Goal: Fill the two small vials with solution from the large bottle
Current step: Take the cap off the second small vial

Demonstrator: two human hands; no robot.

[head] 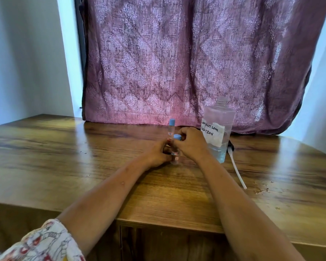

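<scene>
Wood table (pixel 64 157): L fingers (pixel 166 147) grip vial (pixel 174 162), R fingers (pixel 184 133) pinch its cap (pixel 177 137).

Looks like a home room: mauve patterned curtain (pixel 177 63) hanging beyond the fingers (pixel 182 132), wood-grain table (pixel 83 157) beneath them.

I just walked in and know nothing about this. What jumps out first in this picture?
A purple patterned curtain fills the background behind the wooden table. At the table's centre, the left hand grips a small vial while the right hand pinches its blue cap; a second capped vial stands just behind. To their right stands a large clear bottle, uncapped, hand-labelled contact lens solution.
</scene>
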